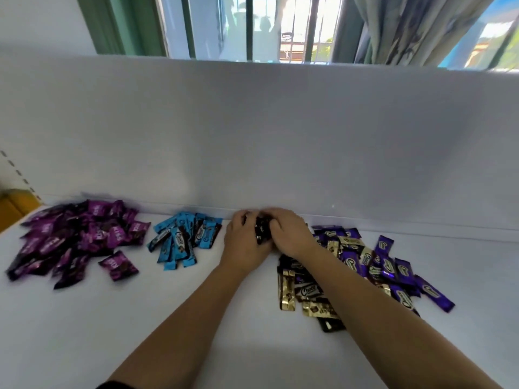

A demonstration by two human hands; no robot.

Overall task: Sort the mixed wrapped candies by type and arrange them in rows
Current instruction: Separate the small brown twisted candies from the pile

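head view, sorting under way. both hands meet at the far edge of the table, just before the white board. the left hand and right hand curl inward from either side round a small bunch of black candies, fingers bent and pressing the wrappers together; how many pieces are in the bunch cannot be told. to the left lie two sorted heaps, well apart from the hands: a magenta pile at far left and a blue pile beside it. to the right, partly under the right forearm, lies the mixed pile of gold, black and violet wrappers, not yet separated. judged step: gathering the black type into its own group between the blue pile and the mixed pile. sorting looks roughly half done, and no heap is yet laid in rows. the next move calls for setting the bunch down clear of its neighbours, then picking more black pieces out of the mixed pile without dragging gold or violet ones along.
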